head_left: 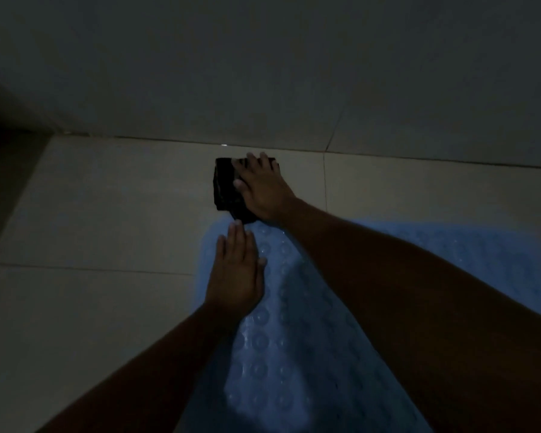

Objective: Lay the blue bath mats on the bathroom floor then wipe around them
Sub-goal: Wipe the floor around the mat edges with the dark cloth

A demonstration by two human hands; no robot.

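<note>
Pale floor tiles (91,214) meet a grey wall (263,73) just beyond the dark cloth (224,189); the right hand (263,189) presses flat on it, fingers spread, hiding its right part; the left hand (236,276) lies flat, fingers together, on the blue bath mat (294,339) (bumpy, dim), whose near end runs out of view; no writing is legible.
</note>
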